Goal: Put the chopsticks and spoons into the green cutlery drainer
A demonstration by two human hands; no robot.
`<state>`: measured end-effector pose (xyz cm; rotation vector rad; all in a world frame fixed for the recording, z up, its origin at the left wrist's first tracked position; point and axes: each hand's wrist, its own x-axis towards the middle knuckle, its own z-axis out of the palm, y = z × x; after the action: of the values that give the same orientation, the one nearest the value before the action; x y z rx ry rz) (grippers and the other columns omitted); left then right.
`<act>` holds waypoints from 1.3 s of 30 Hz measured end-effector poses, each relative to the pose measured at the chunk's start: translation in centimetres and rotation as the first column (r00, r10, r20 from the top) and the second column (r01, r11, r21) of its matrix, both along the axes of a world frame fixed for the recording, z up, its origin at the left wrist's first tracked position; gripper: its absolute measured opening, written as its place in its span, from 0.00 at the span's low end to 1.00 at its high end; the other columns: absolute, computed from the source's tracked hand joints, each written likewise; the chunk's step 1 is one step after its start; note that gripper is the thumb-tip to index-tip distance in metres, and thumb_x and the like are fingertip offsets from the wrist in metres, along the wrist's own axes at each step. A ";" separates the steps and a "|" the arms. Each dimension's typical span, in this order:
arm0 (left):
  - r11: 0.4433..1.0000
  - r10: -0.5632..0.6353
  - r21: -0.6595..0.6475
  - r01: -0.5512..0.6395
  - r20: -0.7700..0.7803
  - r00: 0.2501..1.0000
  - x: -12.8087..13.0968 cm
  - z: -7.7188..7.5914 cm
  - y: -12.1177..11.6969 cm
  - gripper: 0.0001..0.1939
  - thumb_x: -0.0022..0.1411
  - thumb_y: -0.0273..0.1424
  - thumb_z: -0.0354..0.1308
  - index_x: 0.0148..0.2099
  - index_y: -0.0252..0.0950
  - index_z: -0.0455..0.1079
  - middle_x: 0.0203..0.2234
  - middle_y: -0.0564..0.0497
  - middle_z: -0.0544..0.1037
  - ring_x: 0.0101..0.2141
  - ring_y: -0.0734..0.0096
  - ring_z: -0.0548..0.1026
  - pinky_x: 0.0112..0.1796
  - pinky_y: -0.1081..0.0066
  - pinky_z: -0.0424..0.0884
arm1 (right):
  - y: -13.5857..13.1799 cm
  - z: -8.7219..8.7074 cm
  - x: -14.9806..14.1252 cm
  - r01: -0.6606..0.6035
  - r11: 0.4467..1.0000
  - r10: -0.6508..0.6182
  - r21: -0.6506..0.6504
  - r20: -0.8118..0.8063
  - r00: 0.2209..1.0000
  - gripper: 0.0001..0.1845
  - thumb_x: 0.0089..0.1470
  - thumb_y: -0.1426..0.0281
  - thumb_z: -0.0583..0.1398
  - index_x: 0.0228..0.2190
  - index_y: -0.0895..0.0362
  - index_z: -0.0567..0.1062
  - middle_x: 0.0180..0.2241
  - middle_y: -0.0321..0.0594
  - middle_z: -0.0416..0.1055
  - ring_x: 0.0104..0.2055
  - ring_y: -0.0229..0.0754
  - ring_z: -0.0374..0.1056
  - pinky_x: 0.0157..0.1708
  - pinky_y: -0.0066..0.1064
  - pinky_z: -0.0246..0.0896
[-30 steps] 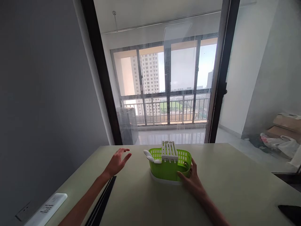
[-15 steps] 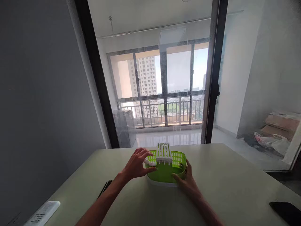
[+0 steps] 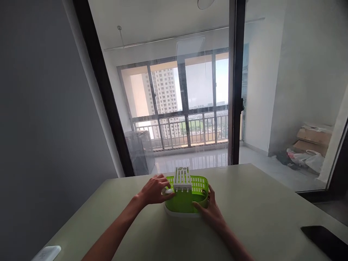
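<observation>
A green plastic basket (image 3: 182, 203) with slotted walls and a white base stands on the table in front of me. A white slatted piece (image 3: 182, 177) sits over its middle. At the basket's left end, my left hand (image 3: 155, 190) pinches a white, rounded, spoon-like piece (image 3: 169, 191) between thumb and fingers; most of the piece is hidden. My right hand (image 3: 212, 209) is wrapped round the basket's right end, with the thumb on the near side and the fingers at the far right. Something small and dark shows inside the right part, too small to name.
The pale table (image 3: 252, 203) spreads around the basket. A dark flat object (image 3: 326, 241) lies at the right, and a white object (image 3: 47, 252) at the near left edge. Beyond the table is a glass door with a dark frame (image 3: 237, 90). Cardboard and bags (image 3: 307, 159) lie on the floor to the right.
My left hand's thumb and fingers have come together on the white piece. The whole view has shifted, and the dark sticks at the left no longer show. My right hand keeps its grip.
</observation>
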<state>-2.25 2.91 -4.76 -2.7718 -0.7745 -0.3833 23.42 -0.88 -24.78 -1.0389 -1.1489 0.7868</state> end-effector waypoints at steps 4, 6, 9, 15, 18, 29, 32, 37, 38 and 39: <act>0.994 -0.061 0.086 0.063 -0.034 0.998 0.0 -0.2 0.4 0.14 0.70 0.43 0.58 0.42 0.42 0.79 0.35 0.50 0.82 0.39 0.65 0.77 0.41 0.66 0.72 | 0.0 0.0 0.0 -0.007 1.000 0.007 0.001 0.011 1.000 0.59 0.48 0.53 0.73 0.68 0.43 0.44 0.60 0.46 0.65 0.61 0.54 0.68 0.60 0.51 0.66; 0.986 -0.087 0.135 0.096 -0.069 0.994 0.1 -0.2 0.5 0.14 0.72 0.42 0.56 0.42 0.42 0.79 0.34 0.50 0.82 0.38 0.65 0.77 0.40 0.66 0.72 | 0.0 0.0 0.0 -0.007 1.000 0.007 0.004 0.012 1.000 0.59 0.48 0.53 0.73 0.68 0.43 0.44 0.60 0.47 0.65 0.61 0.55 0.68 0.60 0.51 0.66; 0.973 -0.091 0.200 0.115 -0.125 0.988 0.1 -0.2 0.7 0.16 0.73 0.43 0.55 0.37 0.40 0.77 0.32 0.50 0.82 0.37 0.65 0.76 0.38 0.66 0.71 | 0.0 0.0 0.1 -0.003 1.000 0.003 0.004 0.012 1.000 0.59 0.48 0.53 0.72 0.68 0.43 0.44 0.60 0.47 0.65 0.61 0.55 0.67 0.61 0.51 0.65; 0.940 -0.098 0.318 0.128 -0.109 0.989 -0.7 0.2 1.4 0.18 0.73 0.44 0.55 0.35 0.39 0.75 0.29 0.52 0.82 0.37 0.65 0.76 0.34 0.67 0.69 | 0.1 -0.1 0.1 -0.030 0.999 0.030 -0.021 0.025 0.999 0.58 0.48 0.53 0.72 0.68 0.45 0.45 0.61 0.48 0.65 0.61 0.55 0.68 0.59 0.48 0.67; 0.928 -0.119 0.345 0.139 -0.078 0.990 -1.0 0.4 1.8 0.22 0.74 0.47 0.52 0.35 0.39 0.75 0.25 0.52 0.80 0.35 0.66 0.76 0.31 0.69 0.68 | 0.1 0.0 0.1 -0.030 0.999 0.031 -0.028 0.029 0.999 0.58 0.48 0.53 0.72 0.68 0.45 0.45 0.61 0.48 0.65 0.61 0.55 0.67 0.59 0.49 0.66; 0.938 -0.059 0.342 0.047 0.027 0.998 -1.9 0.8 2.2 0.26 0.77 0.45 0.44 0.35 0.36 0.73 0.23 0.52 0.76 0.30 0.70 0.76 0.25 0.75 0.62 | -0.6 0.9 -0.2 -0.023 1.000 0.023 -0.003 0.035 0.999 0.55 0.47 0.54 0.73 0.66 0.45 0.50 0.59 0.46 0.67 0.58 0.54 0.70 0.58 0.48 0.68; 0.944 -0.003 0.330 -0.017 0.060 0.998 -2.0 0.8 2.5 0.25 0.78 0.43 0.42 0.35 0.36 0.72 0.22 0.52 0.76 0.28 0.71 0.75 0.25 0.75 0.60 | -0.5 0.9 -0.3 -0.017 1.000 0.017 0.002 0.036 0.999 0.55 0.46 0.54 0.73 0.66 0.44 0.50 0.58 0.45 0.68 0.57 0.54 0.71 0.57 0.49 0.68; 0.942 0.097 0.315 -0.119 0.085 0.992 -2.0 0.3 2.7 0.26 0.79 0.43 0.39 0.35 0.36 0.70 0.18 0.55 0.73 0.19 0.76 0.69 0.24 0.75 0.53 | -0.4 0.8 -0.4 -0.011 1.000 0.010 0.006 0.037 0.999 0.55 0.46 0.54 0.73 0.66 0.44 0.50 0.58 0.45 0.68 0.58 0.55 0.70 0.58 0.50 0.67; 0.939 0.119 0.314 -0.141 0.088 0.989 -1.9 0.2 2.8 0.27 0.79 0.43 0.38 0.35 0.36 0.70 0.17 0.55 0.72 0.18 0.76 0.68 0.23 0.74 0.51 | -0.4 0.7 -0.4 -0.011 1.000 0.011 0.007 0.036 0.999 0.56 0.46 0.54 0.73 0.66 0.44 0.50 0.58 0.45 0.67 0.58 0.55 0.70 0.58 0.50 0.66; 0.935 0.140 0.314 -0.162 0.090 0.986 -1.8 0.2 2.9 0.28 0.79 0.43 0.37 0.34 0.36 0.69 0.16 0.55 0.70 0.17 0.76 0.67 0.23 0.74 0.49 | -0.3 0.7 -0.4 -0.014 1.000 0.014 0.009 0.035 0.999 0.56 0.46 0.54 0.73 0.66 0.44 0.49 0.58 0.45 0.67 0.58 0.54 0.70 0.58 0.50 0.66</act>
<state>-4.05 5.77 -4.55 -2.3906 -0.8499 -0.5228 23.01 -1.22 -24.08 -1.0418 -1.1896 0.7768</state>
